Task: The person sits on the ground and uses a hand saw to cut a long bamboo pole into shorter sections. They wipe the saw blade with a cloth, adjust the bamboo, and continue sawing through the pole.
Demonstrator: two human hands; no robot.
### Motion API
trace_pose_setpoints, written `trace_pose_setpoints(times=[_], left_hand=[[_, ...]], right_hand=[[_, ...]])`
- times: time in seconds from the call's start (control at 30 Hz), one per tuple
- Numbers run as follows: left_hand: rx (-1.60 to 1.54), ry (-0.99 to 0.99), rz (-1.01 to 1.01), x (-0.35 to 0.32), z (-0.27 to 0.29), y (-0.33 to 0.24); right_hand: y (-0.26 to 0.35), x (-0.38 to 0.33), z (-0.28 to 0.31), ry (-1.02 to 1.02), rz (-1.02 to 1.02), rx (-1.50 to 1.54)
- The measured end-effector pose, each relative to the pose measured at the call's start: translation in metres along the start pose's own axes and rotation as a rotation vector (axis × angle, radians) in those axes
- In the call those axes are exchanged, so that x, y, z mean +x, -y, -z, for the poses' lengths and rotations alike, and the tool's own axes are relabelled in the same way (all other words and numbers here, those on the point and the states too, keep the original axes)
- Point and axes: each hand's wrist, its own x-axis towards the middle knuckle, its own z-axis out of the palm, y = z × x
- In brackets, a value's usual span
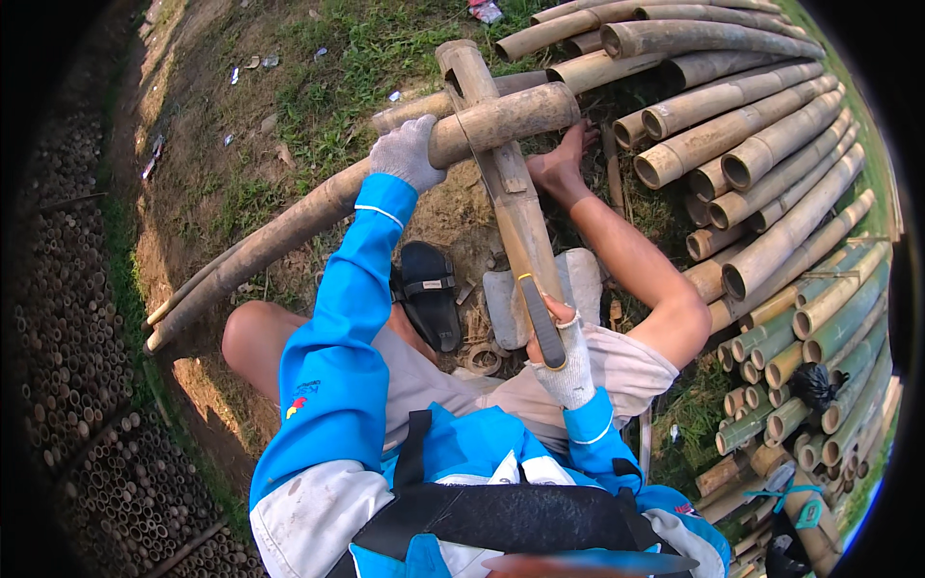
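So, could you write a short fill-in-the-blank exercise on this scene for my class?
The left hand grips a pole made of ____.
The right hand holds a handle coloured dark grey and ____.
The left sleeve is mainly ____ along the forearm.
The sandal is coloured ____.

Missing words: bamboo; yellow; blue; black.

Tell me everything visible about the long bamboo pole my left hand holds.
The bamboo pole is long, round and mottled brown, with faint joints. It slants from lower left to upper right, apparently resting across another bamboo piece. The gloved left hand grips it near the upper end; the dark-handled tool seemingly lays its blade across it.
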Motion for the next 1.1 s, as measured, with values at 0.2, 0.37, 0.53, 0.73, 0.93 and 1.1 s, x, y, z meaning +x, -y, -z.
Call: trace_pose_setpoints(times=[0.2, 0.37, 0.53, 0.73, 0.93, 1.1], left_hand=[[0.044, -0.040, 0.006, 0.004, -0.004, 0.003], [0.092, -0.084, -0.021, 0.009, -0.008, 0.008], [0.044, -0.077, -0.029, 0.003, -0.015, 0.008], [0.099, -0.109, -0.016, 0.006, -0.012, 0.008], [0.111, -0.074, -0.011, 0.001, -0.013, 0.006], [0.086, -0.149, -0.041, -0.002, -0.015, 0.001]], right_hand=[[-0.046, 0.116, -0.051, -0.010, 0.036, 0.161], [-0.019, 0.051, -0.030, -0.052, 0.021, 0.103], [0.020, -0.018, 0.007, -0.064, 0.028, 0.058], [-0.006, 0.035, -0.019, -0.016, -0.051, 0.153], [0.008, 0.006, -0.017, -0.075, -0.025, 0.065], [0.006, -0.003, -0.001, -0.086, -0.021, 0.102]])
